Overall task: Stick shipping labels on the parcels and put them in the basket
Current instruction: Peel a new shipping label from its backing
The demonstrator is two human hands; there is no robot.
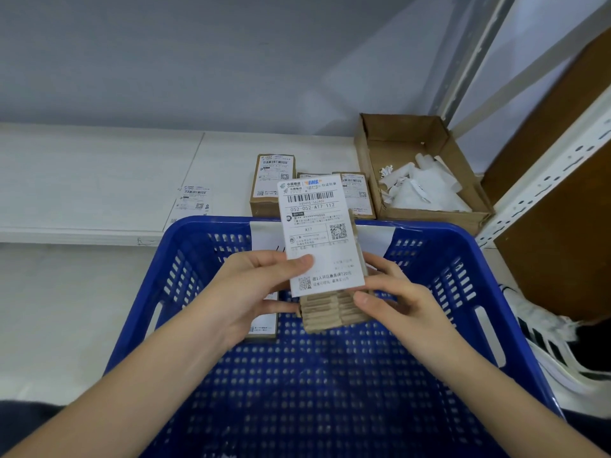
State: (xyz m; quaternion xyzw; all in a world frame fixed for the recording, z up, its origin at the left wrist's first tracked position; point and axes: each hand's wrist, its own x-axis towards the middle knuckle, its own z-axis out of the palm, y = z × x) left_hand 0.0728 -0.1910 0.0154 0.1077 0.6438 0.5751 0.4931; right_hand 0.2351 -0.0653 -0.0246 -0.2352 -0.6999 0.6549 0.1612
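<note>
Over the blue plastic basket [463, 276] I hold a small brown cardboard parcel [334, 314] with a white shipping label [317, 233] lying on its top face. My left hand [251, 292] grips the parcel's left side, its thumb pressing on the label. My right hand [393, 295] grips the right side, its thumb on the front end. One labelled parcel [263, 323] lies in the basket, mostly hidden behind my left hand. Labelled parcels [271, 183] stand on the white shelf behind the basket.
A loose label sheet [193, 200] lies on the white shelf [99, 180] at left. An open cardboard box [396, 137] with crumpled white backing paper stands at back right. A white slotted rack post [542, 183] and brown board rise at right; a striped shoe [545, 338] lies below.
</note>
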